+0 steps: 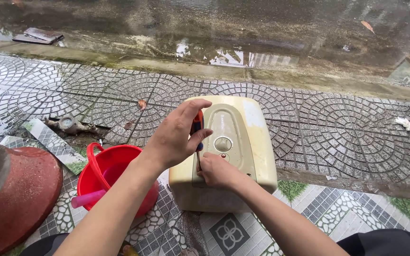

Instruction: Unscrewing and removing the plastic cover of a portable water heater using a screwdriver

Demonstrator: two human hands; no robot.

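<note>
A yellowed cream appliance casing (255,142) with a round dial (223,143) lies face up on the tiled ground. My left hand (176,135) grips the red handle of a screwdriver (197,124), held upright over the casing's front left part. My right hand (217,170) rests on the casing near the front edge, its fingers pinched around the screwdriver's shaft close to the tip. The tip itself is hidden by my fingers.
A red bucket (101,176) with a pink-handled tool in it stands left of the casing. A dark red rounded base (17,196) sits at far left. A water meter (68,124) lies in a gap in the paving. Wet road beyond the kerb.
</note>
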